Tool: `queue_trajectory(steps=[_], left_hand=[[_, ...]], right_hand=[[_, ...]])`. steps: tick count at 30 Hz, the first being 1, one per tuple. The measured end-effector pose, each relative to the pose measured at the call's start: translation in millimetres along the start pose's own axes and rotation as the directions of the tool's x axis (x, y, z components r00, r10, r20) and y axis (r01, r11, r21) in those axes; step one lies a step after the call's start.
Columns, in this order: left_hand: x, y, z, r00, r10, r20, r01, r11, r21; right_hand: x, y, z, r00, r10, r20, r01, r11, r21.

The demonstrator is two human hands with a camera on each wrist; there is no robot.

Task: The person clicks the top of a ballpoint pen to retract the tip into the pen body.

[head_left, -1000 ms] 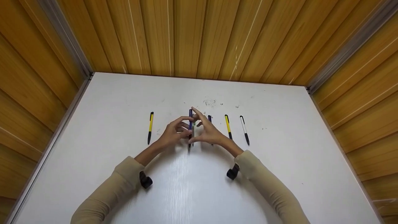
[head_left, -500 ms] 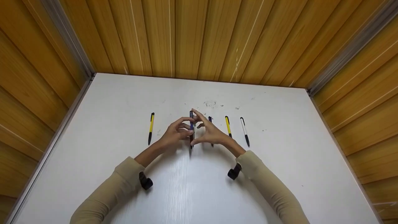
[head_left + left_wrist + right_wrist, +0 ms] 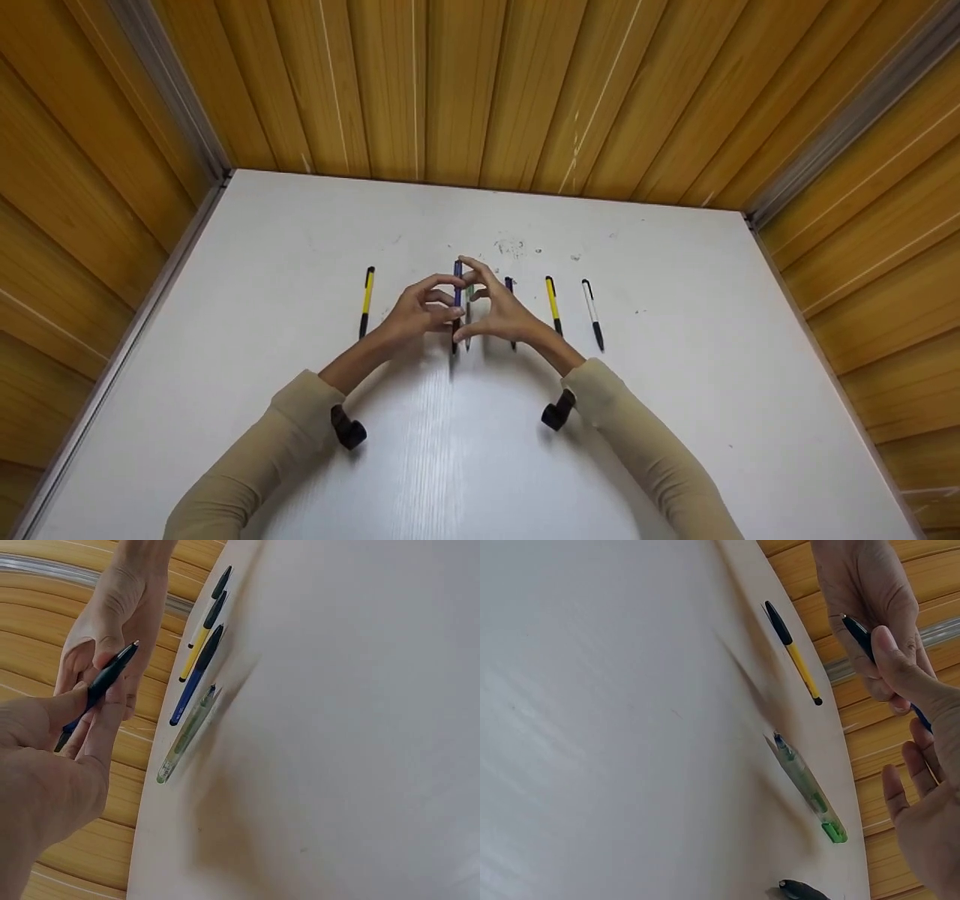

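Observation:
A blue pen with a dark grip (image 3: 457, 298) is held up over the white table between both hands, its tip toward the person. My left hand (image 3: 412, 313) pinches the barrel between thumb and fingers. The index finger of my right hand (image 3: 506, 309) reaches the pen's far end, and its thumb lies on the dark grip near the tip, as the right wrist view (image 3: 859, 636) shows. The other right fingers stay loosely spread. Beneath the hands lies a clear pen with green parts (image 3: 187, 735), partly covered in the head view.
To the right lie another blue pen (image 3: 510, 289), a yellow-and-black pen (image 3: 553, 300) and a white-and-black pen (image 3: 592, 309). A second yellow-and-black pen (image 3: 367, 296) lies left. Dark smudges (image 3: 510, 246) mark the table (image 3: 300, 217); wood-patterned walls (image 3: 450, 90) enclose it.
Both hands keep their hold on the blue pen and shift it very slightly left and away from the person. More of the clear pen shows beside it than half a second ago.

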State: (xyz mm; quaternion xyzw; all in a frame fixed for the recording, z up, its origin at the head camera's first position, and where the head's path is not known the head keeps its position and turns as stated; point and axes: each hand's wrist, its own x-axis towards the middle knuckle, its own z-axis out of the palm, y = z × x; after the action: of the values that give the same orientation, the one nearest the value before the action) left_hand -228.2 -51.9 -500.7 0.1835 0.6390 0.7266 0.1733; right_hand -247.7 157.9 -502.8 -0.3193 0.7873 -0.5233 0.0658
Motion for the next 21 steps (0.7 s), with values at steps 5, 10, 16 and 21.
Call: queue_trajectory(steps=[5,10,16,21], left_hand=[[-0.2,0.6,0.3,1.0,0.003,-0.005,-0.003,1.0,-0.006],[4.8,0.9,5.5,1.0,0.013,-0.013,-0.013,1.0,-0.023],[10.1,1.4,17.5,1.0,-0.01,-0.024,0.01,1.0,0.008],[11.3,0.3,22.3,0.999,-0.044,-0.01,0.045,0.998,0.042]], right_hand=[[1.0,-1.3,2.2,1.0,0.001,-0.018,-0.001,1.0,-0.001],[-3.3,-21.1,-5.0,1.0,0.016,-0.013,-0.016,1.0,-0.003],[-13.4,-38.9,-18.9,0.999,0.032,0.024,-0.032,0.999,-0.018],[-19.4,-16.2,-20.4,0.997,0.068,0.028,-0.068,0.998,-0.018]])
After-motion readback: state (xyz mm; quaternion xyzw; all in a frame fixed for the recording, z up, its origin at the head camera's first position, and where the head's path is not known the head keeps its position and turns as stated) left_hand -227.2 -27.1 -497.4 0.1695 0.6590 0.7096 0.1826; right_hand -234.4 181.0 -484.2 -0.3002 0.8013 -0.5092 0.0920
